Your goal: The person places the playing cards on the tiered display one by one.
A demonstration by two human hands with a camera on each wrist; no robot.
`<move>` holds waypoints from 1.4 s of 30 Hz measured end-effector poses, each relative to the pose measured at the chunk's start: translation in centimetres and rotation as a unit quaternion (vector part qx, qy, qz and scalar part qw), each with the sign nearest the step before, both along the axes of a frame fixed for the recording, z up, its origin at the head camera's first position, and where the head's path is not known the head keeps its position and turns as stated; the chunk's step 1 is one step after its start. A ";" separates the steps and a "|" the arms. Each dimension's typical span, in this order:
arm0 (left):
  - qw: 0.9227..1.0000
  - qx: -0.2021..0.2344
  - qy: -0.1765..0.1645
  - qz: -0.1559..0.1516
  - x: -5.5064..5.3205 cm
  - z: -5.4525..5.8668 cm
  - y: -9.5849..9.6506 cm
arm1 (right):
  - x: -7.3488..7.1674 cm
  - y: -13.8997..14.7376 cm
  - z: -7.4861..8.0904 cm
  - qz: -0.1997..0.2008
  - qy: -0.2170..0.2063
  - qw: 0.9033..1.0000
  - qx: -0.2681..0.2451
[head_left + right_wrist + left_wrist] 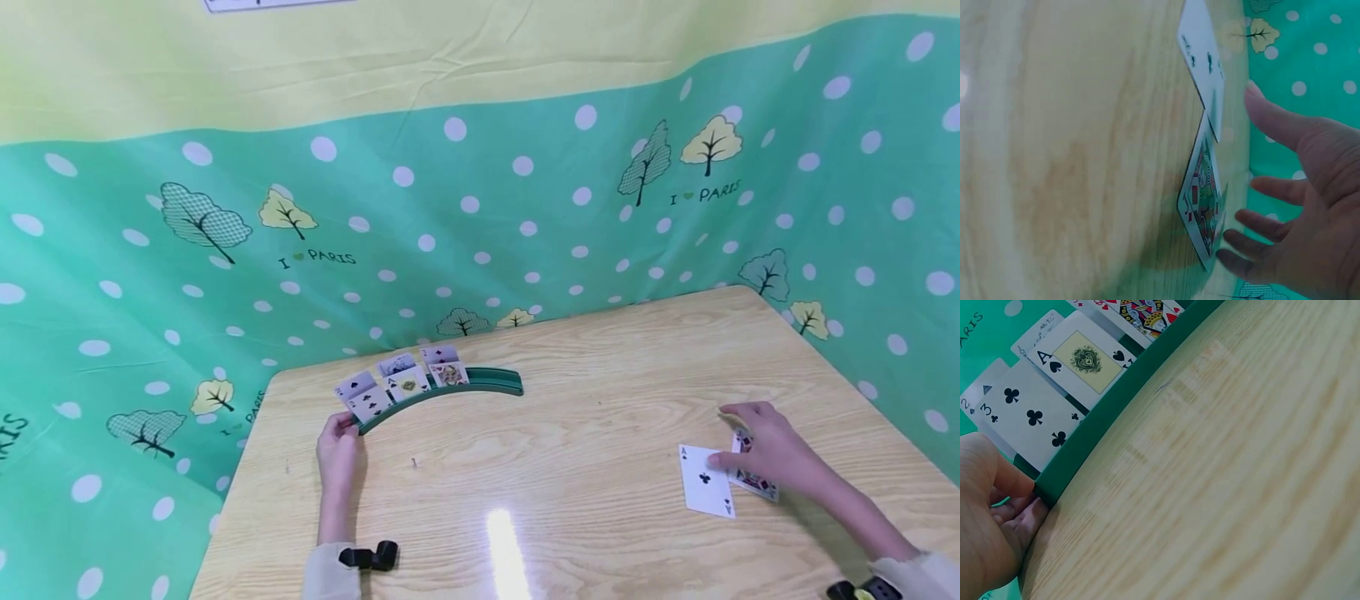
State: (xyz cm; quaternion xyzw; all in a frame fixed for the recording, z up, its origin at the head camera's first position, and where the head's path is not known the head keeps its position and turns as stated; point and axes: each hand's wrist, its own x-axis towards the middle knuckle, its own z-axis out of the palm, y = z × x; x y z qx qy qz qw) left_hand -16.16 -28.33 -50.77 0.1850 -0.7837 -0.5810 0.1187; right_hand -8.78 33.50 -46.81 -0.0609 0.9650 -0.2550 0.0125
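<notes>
A curved green card holder (491, 381) stands at the back left of the table, with several playing cards in two rows. In its front row are a three of clubs (1034, 415), an ace of spades (1085, 359) and a red face card (449, 374). My left hand (339, 450) grips the holder's left end between thumb and fingers. At the right, an ace of clubs (706, 483) lies face up, overlapping a face card of diamonds (1202, 194). Over these two cards is my right hand (772, 450), fingers spread and holding nothing; it partly hides the face card in the head view.
The wooden table (585, 450) reaches back to a green dotted curtain (480, 225) along the rear and right sides. A bright light reflection shows near the front middle. Both wrists wear black straps (367, 557).
</notes>
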 end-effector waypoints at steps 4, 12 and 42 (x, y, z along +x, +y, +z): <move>1.000 0.006 -0.005 -0.003 0.1 0.0 -0.1 | 0.3 -0.1 -0.5 0.003 0.003 0.999 0.032; 1.000 0.014 -0.002 -0.003 0.0 0.1 0.0 | 0.1 -0.2 -0.6 -0.005 -0.015 0.999 0.037; 1.000 0.005 -0.003 -0.002 0.1 0.1 0.2 | -1.7 -5.7 2.6 -0.063 -0.013 0.968 -0.243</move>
